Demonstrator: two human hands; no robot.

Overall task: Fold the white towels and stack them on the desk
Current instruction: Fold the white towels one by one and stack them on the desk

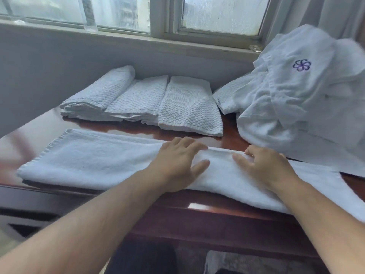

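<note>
The left hand lies flat and open, fingers spread, pressing on the middle of the long towel. It probably pins the cloth so the layers do not slide. Just to its right, the right hand has its fingers curled over the towel's far edge and its thumb on top, and seems to grip that edge to square it up or lift it for the next fold. The towel is already doubled into a narrow band and runs under both hands along the near edge of the bench. Its right end spills off the front, which suggests the crosswise folds are yet to come. Beyond the hands, three folded waffle-weave towels lie close together and partly overlapping, set back to leave working room in front. To the far right of the right hand a heap of unfolded white cloth with a purple emblem waits within reach, touching the towel's far edge. Farther back is the window.
</note>
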